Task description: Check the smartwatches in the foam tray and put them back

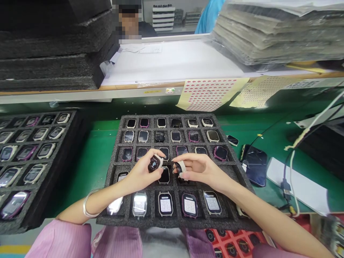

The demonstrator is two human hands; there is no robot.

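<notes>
My left hand is closed around a smartwatch body with a pale case and a lit dark screen. In my right hand another pale-cased smartwatch body is gripped on edge between thumb and fingers. Both hands hover over the middle of a black foam tray, whose compartments hold many watch bodies with white or purple cases. Along the front row, several screens glow white, such as a purple-cased watch. My hands and forearms hide some compartments.
A second foam tray of watches lies at the left. Stacked black foam and wrapped sheets stand on the shelf. To the right are a phone, cables and white paper. A red tray sits below. A person is opposite.
</notes>
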